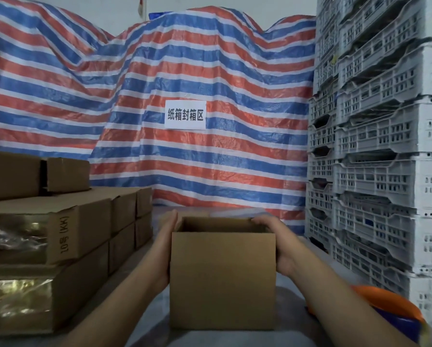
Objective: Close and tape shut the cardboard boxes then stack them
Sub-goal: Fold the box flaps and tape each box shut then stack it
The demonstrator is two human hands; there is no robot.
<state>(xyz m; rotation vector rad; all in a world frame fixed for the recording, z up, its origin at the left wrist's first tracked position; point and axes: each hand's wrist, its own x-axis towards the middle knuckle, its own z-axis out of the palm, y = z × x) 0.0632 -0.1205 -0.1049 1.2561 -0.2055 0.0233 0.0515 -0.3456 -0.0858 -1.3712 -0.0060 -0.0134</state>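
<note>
- Left hand lies flat against the left wall of the box, fingers straight and pointing away, palm pressing in — an open grip, nothing curled.
- Right hand is on the right wall, palm against the side, fingers hooked over the far top corner of the rim, so this one is gripping the box.
- The box sits between both hands at the near middle of the grey table, upright, top open, inside dark; the flaps are not plainly visible from here.
- To the left, a stack of boxes, shiny clear tape running along their near faces, one marked "10号 (KK)".
- More brown boxes sit on top of that stack at far left, and smaller ones run back behind it.
- Near right, an orange and blue object peeks in by the right forearm; can't tell what it is.
- Right side: grey crates stacked high.
- Far behind: a red, blue and white striped tarp with a white paper sign fixed at its middle.
</note>
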